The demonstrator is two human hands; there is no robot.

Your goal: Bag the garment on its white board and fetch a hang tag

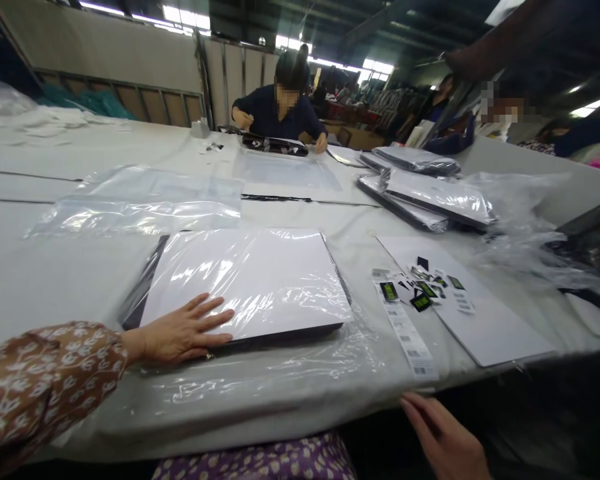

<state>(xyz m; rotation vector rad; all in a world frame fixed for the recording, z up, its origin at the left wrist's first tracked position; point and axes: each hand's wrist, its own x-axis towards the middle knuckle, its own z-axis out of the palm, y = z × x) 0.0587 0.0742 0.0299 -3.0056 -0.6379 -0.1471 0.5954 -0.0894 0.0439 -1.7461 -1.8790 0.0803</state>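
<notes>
My left hand [183, 331] lies flat with its fingers spread on the lower left part of a clear plastic bag. Inside the bag is a dark folded item with a white sheet [260, 280] on top. The bag's loose end reaches the table's front edge. At the lower right, my right hand [443, 433] is at the table edge, its thumb and forefinger pressed together near the end of a thin pale piece. Just beyond it lies a white strip of barcode labels [407, 340], and black and green tags [421, 303] are scattered on a white board [500, 327].
Flat empty plastic bags [150, 203] lie behind the bagged item. Several packed bags [435, 193] are stacked at the back right, beside crumpled clear plastic [525, 233]. Across the table a person [285, 113] handles a dark item [275, 145].
</notes>
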